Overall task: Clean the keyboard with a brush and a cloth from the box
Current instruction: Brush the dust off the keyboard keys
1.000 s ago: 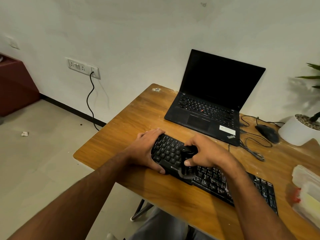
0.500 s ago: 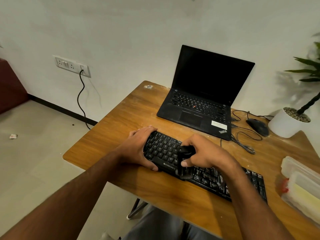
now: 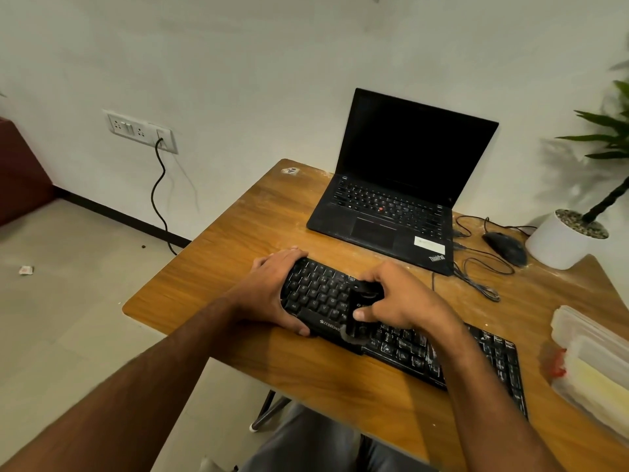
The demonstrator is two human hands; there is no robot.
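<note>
Left hand grips the end of the black plastic keyboard on the wooden desk. Right hand clamps the small black brush on mid-row keys. Risk: hard strokes could pop keycaps or slide the board.

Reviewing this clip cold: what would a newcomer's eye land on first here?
The two hands at the table's near edge: the left hand grips the left end of the black keyboard, and the right hand holds a dark brush on the keys. Behind them an open laptop with a dark screen stands by the wall. The keyboard's right half looks speckled with pale dust.
</note>
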